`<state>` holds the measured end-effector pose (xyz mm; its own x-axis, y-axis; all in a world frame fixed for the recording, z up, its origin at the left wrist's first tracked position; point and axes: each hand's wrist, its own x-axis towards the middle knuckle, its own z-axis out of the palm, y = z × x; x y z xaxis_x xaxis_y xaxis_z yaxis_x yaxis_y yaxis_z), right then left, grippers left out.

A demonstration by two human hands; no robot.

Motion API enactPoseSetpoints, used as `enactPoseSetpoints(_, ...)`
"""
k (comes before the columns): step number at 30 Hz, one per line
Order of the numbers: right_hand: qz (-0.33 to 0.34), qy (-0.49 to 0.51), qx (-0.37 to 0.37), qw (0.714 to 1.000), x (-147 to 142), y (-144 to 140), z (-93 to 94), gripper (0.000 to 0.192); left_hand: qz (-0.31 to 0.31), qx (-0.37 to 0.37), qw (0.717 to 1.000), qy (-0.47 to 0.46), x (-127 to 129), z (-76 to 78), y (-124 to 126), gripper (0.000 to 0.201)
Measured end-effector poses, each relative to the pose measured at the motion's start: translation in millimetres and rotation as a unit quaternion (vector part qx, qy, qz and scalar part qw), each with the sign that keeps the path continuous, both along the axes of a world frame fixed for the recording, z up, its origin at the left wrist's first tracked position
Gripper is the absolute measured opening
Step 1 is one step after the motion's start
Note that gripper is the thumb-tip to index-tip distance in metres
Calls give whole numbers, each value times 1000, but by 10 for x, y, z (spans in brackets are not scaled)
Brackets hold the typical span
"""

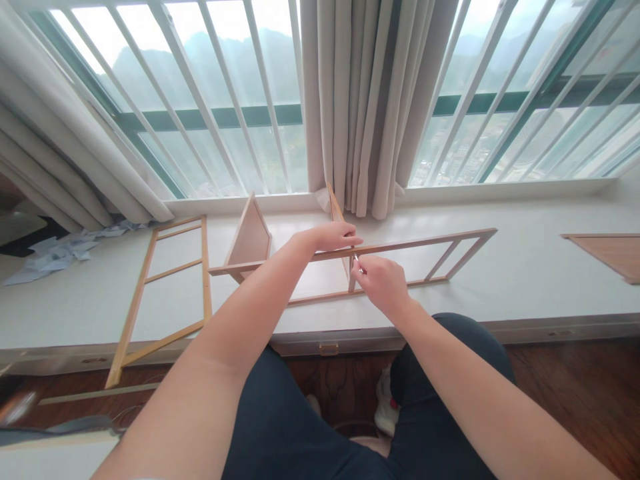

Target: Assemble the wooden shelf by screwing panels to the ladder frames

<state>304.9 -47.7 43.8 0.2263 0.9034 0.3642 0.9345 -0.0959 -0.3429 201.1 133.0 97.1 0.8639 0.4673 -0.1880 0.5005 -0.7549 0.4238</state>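
Note:
A wooden frame (410, 244) stands on its long edge across the white window ledge, with two boards attached behind it: a left board (247, 237) and a narrow middle board (336, 203). My left hand (336, 236) is closed over the frame's top rail near the middle crosspiece, its fingers partly hidden. Just below and to the right, my right hand (384, 279) pinches a small shiny metal tool (356, 257) against the rail at that crosspiece. The tool's exact kind is hard to make out, since the fingers cover most of it.
Left of my arms, a second wooden frame (206, 280) lies on the ledge (515, 280), one end overhanging the front edge. A wooden panel (607, 255) lies far right. Paper scraps (60, 252) are at the left. Curtains (370, 100) hang behind the work.

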Motion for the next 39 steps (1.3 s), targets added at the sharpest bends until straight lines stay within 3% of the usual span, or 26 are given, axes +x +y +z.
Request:
enactPoseSetpoints(26, -37, 155, 8, 987, -110, 13, 20, 41, 4, 2, 1000, 4, -7, 54, -56, 48)
enactPoseSetpoints(39, -51, 214, 43, 975, -144, 34, -67, 44, 4, 1, 1000, 6, -20, 73, -73, 46)
